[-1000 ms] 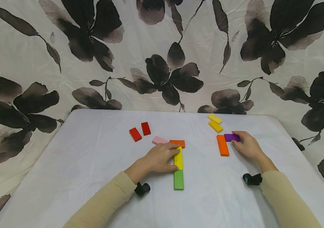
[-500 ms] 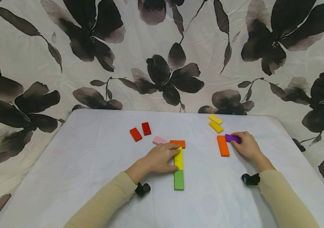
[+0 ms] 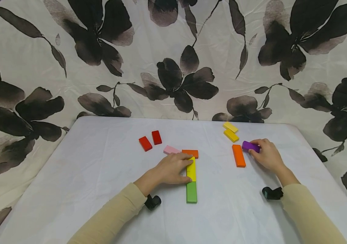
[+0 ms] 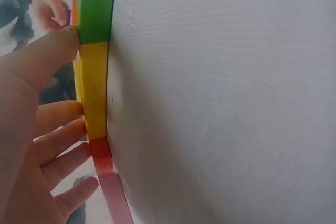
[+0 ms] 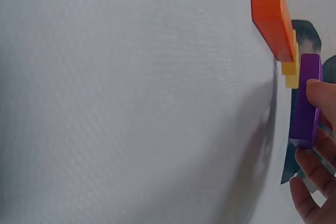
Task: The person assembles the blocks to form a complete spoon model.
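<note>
In the head view my left hand [image 3: 170, 169] rests on a row of wooden blocks. Its thumb touches the yellow block [image 3: 191, 173] close to the green block [image 3: 191, 192]; the fingertips lie near the orange block [image 3: 194, 153] at the far end. A pink block [image 3: 171, 149] angles off to the left, partly hidden by the hand. My right hand [image 3: 269, 156] pinches a purple block [image 3: 250, 146] between thumb and fingers. The right wrist view has that purple block [image 5: 306, 103] raised off the cloth, beside a larger orange block [image 5: 270, 14].
Two red blocks [image 3: 145, 143] lie at the back left of the white-covered table [image 3: 106, 152]. Two yellow blocks [image 3: 231, 135] lie at the back right, behind the larger orange block [image 3: 238, 156]. A flowered cloth [image 3: 173, 84] hangs behind the table.
My right hand has drawn the purple block away from the larger orange block, slightly right, and tilted it; a gap now shows between them. The left hand stays where it was.
</note>
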The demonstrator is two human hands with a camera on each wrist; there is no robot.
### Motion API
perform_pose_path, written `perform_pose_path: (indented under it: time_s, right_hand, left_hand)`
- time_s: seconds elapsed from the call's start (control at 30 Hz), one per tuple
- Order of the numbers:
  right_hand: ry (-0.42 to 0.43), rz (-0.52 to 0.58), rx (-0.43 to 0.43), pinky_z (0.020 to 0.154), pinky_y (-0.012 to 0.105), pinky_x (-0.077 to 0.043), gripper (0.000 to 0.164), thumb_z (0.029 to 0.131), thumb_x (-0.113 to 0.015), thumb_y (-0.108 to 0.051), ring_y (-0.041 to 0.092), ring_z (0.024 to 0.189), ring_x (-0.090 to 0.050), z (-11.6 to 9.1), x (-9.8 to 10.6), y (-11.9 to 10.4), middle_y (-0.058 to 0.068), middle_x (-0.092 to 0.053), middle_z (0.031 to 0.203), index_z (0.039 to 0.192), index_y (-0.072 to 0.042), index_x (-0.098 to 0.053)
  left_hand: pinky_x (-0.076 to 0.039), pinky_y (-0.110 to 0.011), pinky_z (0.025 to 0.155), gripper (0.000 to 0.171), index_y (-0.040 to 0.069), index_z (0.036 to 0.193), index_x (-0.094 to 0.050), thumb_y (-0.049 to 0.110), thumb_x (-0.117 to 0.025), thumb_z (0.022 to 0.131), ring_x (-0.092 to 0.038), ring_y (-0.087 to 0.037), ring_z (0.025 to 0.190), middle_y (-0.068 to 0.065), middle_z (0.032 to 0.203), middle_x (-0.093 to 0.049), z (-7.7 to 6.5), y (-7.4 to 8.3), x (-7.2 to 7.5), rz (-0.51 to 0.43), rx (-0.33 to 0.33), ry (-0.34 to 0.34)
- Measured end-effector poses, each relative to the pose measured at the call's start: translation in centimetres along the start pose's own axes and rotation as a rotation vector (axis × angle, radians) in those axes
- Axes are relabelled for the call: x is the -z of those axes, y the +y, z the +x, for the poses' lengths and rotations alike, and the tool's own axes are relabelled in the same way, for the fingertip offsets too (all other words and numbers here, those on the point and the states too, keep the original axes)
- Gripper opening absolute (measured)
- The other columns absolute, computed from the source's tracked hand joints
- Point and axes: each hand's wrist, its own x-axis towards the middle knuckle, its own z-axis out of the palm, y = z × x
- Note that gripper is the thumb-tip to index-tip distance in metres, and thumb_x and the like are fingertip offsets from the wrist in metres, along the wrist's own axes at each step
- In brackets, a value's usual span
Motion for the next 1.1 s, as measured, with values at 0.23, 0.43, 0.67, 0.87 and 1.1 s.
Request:
perform_pose_path:
  time_s: [0.23,0.43,0.67,0.87,1.1]
  right_hand:
    - [-0.004,0.007,0.019,0.087,0.054,-0.044,0.04,0.085,-0.064,-0.019,0.038,0.096,-0.048,-0.5,0.3,-0.8,0.024,-0.053,0.108,0.116,0.004,-0.053]
    - [-0.038,0.014,0.032,0.083,0.052,-0.046,0.041,0.084,-0.064,-0.022,0.034,0.094,-0.052,-1.2,0.5,-2.1,0.021,-0.057,0.106,0.115,0.003,-0.054]
    - [-0.041,-0.004,0.085,0.075,0.045,-0.051,0.039,0.082,-0.068,-0.021,0.029,0.088,-0.055,-2.3,0.7,-3.9,0.016,-0.061,0.1,0.111,0.001,-0.055]
    - [-0.05,-0.015,0.134,0.069,0.038,-0.053,0.038,0.078,-0.073,-0.022,0.024,0.082,-0.057,-3.3,0.5,-5.2,0.012,-0.062,0.095,0.106,-0.001,-0.057]
    - [-0.067,-0.019,0.184,0.064,0.031,-0.053,0.033,0.075,-0.076,-0.022,0.018,0.074,-0.056,-4.7,0.1,-6.8,0.005,-0.061,0.085,0.098,-0.004,-0.06]
  left_hand:
    - [-0.036,-0.038,0.104,0.062,0.013,0.133,-0.051,0.044,-0.064,0.081,-0.044,-0.021,0.125,-0.002,0.139,-0.045,0.0,0.0,0.0,0.005,0.004,-0.004]
    - [-0.036,-0.037,0.104,0.061,0.013,0.132,-0.051,0.043,-0.064,0.081,-0.044,-0.021,0.125,-0.002,0.139,-0.045,0.0,0.0,0.0,-0.003,0.006,-0.004]
    - [-0.036,-0.037,0.104,0.061,0.013,0.132,-0.052,0.044,-0.064,0.081,-0.045,-0.021,0.124,-0.003,0.138,-0.046,0.1,0.0,0.1,0.004,-0.002,0.007]
    - [-0.035,-0.038,0.105,0.061,0.013,0.132,-0.051,0.044,-0.064,0.081,-0.044,-0.021,0.125,-0.003,0.138,-0.046,0.0,0.0,0.1,0.002,0.0,0.007]
    - [-0.035,-0.038,0.105,0.061,0.013,0.132,-0.052,0.045,-0.064,0.081,-0.044,-0.021,0.125,-0.002,0.139,-0.046,0.1,0.0,0.1,0.023,-0.003,0.004]
